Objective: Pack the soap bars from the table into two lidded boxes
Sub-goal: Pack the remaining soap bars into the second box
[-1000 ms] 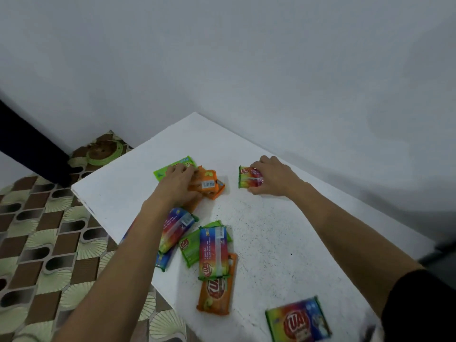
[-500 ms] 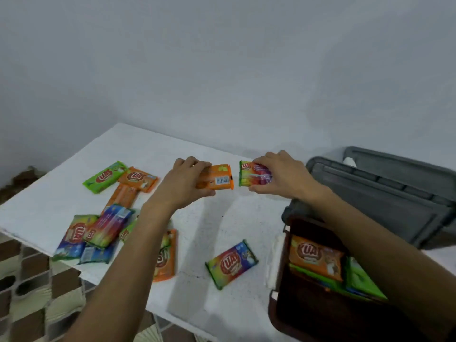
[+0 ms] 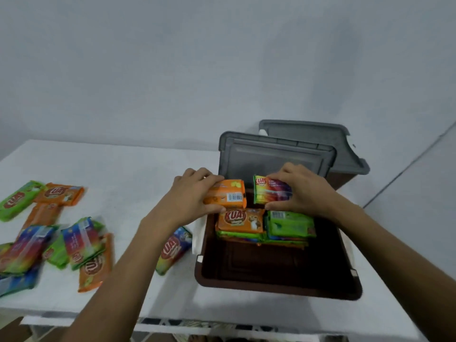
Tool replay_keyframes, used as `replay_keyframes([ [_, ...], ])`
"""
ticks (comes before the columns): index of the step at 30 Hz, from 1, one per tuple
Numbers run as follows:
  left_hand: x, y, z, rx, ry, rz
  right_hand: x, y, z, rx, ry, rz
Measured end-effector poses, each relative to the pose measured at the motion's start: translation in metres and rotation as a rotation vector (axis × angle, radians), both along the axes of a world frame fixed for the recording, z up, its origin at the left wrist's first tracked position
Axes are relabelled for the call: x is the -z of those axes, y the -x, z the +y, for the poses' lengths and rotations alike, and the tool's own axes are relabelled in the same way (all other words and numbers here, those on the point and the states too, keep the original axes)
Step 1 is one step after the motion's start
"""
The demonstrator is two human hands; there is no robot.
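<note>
Fingers (image 3: pixel 209 180): curled on both hands, each set gripping one wrapped soap bar.
Soap look: flat glossy wrappers in orange, green or rainbow stripes, with a red oval logo.
Left hand (image 3: pixel 195 193): holds an orange bar (image 3: pixel 229 193), barcode up, over the box's far left corner.
Right hand (image 3: pixel 303 191): pinches a rainbow bar (image 3: pixel 269 193) on edge, just right of the orange one.
Brown box (image 3: pixel 271 287): centre right of frame, grey lid (image 3: pixel 276 159) raised behind it; stacked bars (image 3: pixel 290 223) fill its far end.
Second box (image 3: pixel 320 137): grey-lidded, just behind.
Loose bars (image 3: pixel 74 240): scattered on the white table (image 3: pixel 138 169), left of frame.
</note>
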State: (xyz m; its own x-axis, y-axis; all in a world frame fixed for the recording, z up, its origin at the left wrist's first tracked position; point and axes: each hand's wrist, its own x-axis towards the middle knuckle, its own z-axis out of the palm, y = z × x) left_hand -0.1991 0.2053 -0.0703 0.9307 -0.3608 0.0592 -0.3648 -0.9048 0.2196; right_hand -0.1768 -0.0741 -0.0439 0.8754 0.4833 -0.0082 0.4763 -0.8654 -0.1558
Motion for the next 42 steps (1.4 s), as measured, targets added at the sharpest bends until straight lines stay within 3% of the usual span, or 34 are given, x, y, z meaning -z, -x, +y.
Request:
replay_keyframes([
  [9, 0.024, 0.011, -0.052, 0.174, -0.074, -0.044, 0.028, 0.037, -0.036, 0.032, 0.114, 0.015],
  [30, 0.056, 0.018, -0.063, 0.084, -0.186, -0.103, 0.067, 0.05, -0.038, 0.048, 0.238, -0.059],
  [42, 0.035, 0.026, -0.031, 0.001, -0.01, -0.129, 0.043, 0.034, 0.015, -0.049, 0.039, -0.16],
])
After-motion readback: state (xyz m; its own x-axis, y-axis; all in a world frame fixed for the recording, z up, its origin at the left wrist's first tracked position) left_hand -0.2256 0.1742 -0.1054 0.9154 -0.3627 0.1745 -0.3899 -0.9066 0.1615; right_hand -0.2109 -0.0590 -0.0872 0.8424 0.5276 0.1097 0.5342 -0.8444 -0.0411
